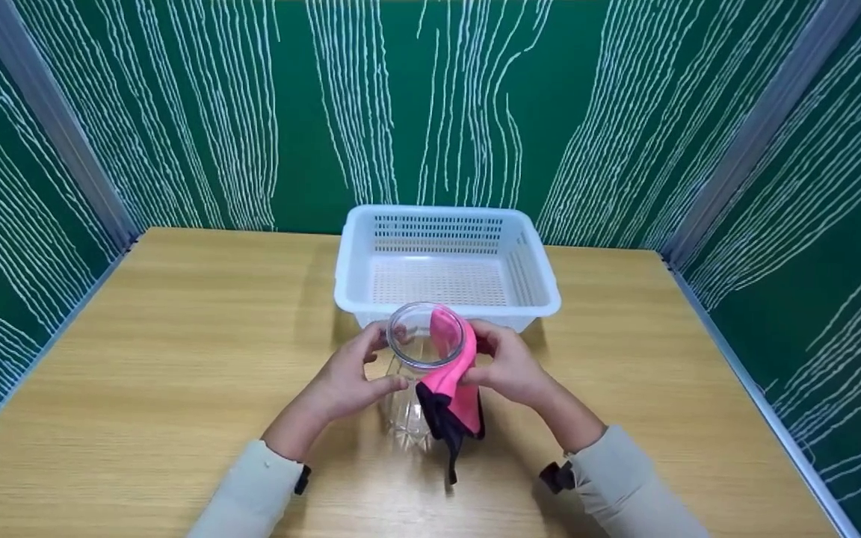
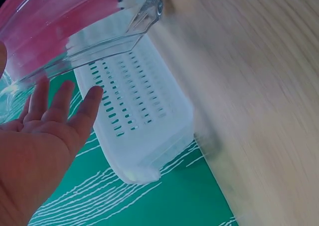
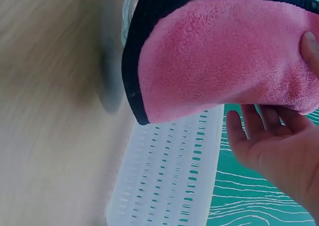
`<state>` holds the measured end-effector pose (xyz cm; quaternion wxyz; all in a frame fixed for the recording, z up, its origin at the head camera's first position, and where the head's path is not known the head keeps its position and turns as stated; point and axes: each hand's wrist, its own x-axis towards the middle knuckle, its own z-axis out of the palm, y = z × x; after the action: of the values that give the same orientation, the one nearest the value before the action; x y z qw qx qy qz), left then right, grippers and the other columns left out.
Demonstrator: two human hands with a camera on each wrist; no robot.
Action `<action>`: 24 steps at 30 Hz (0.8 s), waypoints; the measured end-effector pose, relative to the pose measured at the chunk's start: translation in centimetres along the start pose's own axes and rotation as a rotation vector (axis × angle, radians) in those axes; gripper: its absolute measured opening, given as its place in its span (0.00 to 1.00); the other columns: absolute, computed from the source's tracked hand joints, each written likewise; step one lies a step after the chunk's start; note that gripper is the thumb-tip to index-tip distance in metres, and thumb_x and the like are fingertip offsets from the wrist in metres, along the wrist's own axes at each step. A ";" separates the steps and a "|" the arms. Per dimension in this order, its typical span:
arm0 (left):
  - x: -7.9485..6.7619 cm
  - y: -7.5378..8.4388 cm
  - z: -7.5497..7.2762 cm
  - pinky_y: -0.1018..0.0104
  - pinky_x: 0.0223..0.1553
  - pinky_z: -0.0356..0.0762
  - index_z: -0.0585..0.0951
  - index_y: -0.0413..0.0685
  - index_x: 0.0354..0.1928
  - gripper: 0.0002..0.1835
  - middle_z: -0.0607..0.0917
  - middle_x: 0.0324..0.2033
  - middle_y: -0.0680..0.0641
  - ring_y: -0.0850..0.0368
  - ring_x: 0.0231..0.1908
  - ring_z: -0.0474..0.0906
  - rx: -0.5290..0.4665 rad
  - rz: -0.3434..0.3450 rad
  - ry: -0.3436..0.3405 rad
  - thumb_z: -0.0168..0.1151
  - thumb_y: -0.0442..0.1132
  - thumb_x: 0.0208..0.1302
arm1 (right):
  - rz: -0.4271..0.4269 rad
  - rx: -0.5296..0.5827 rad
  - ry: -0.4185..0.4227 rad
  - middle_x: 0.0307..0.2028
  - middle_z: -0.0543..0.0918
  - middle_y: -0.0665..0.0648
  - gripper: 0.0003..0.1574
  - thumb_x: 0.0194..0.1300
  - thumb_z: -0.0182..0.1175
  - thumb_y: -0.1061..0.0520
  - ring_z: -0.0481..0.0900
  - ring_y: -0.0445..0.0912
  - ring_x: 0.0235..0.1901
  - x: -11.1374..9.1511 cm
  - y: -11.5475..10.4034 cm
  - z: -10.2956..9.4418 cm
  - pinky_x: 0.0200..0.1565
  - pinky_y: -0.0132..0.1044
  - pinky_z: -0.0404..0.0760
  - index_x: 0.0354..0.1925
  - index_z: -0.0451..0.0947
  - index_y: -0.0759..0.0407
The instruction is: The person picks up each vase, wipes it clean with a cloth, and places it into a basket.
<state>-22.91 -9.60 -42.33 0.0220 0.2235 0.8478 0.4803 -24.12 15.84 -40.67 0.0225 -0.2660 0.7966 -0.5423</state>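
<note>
A clear glass jar (image 1: 405,409) with a thick round rim is in the middle of the head view, its mouth facing up. My left hand (image 1: 348,382) holds it from the left just below the rim, thumb in front and fingers behind. On the jar's right side, my right hand (image 1: 514,370) pinches a pink cloth (image 1: 465,403) with black edging. Part of this cloth drapes along the jar, and a black corner hangs down in front. In the right wrist view, the fluffy pink cloth (image 3: 214,56) covers most of the jar.
A white plastic basket (image 1: 542,306) with slotted sides stands just behind the jar on the wooden table (image 1: 176,359). Green panels (image 1: 445,112) with white wavy lines enclose the table at the back and sides, with grey posts (image 1: 752,127) at the corners.
</note>
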 end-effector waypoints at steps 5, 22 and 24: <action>0.0 -0.1 0.0 0.51 0.62 0.74 0.70 0.56 0.59 0.30 0.77 0.60 0.50 0.50 0.63 0.72 0.008 0.025 0.004 0.71 0.43 0.55 | 0.020 -0.017 -0.020 0.49 0.83 0.60 0.39 0.43 0.74 0.65 0.81 0.47 0.47 0.3 0.1 -0.1 0.52 0.32 0.81 0.57 0.75 0.62; 0.0 -0.6 0.4 0.60 0.54 0.82 0.69 0.51 0.59 0.30 0.78 0.56 0.44 0.46 0.56 0.77 -0.114 0.008 -0.014 0.70 0.37 0.55 | 0.120 -0.204 -0.121 0.48 0.81 0.55 0.49 0.34 0.76 0.64 0.81 0.47 0.45 -0.6 2.1 1.0 0.47 0.39 0.84 0.59 0.71 0.56; 0.0 -0.5 0.4 0.61 0.54 0.82 0.69 0.50 0.59 0.30 0.78 0.56 0.44 0.46 0.57 0.77 -0.119 0.013 -0.014 0.70 0.36 0.55 | 0.124 -0.234 -0.142 0.48 0.81 0.54 0.49 0.32 0.75 0.65 0.80 0.46 0.46 -0.8 2.5 1.2 0.48 0.38 0.83 0.58 0.71 0.56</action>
<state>-22.97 -9.49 -43.01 0.0382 0.2307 0.8160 0.5286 -24.07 15.90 -43.58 0.0809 -0.2546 0.8658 -0.4231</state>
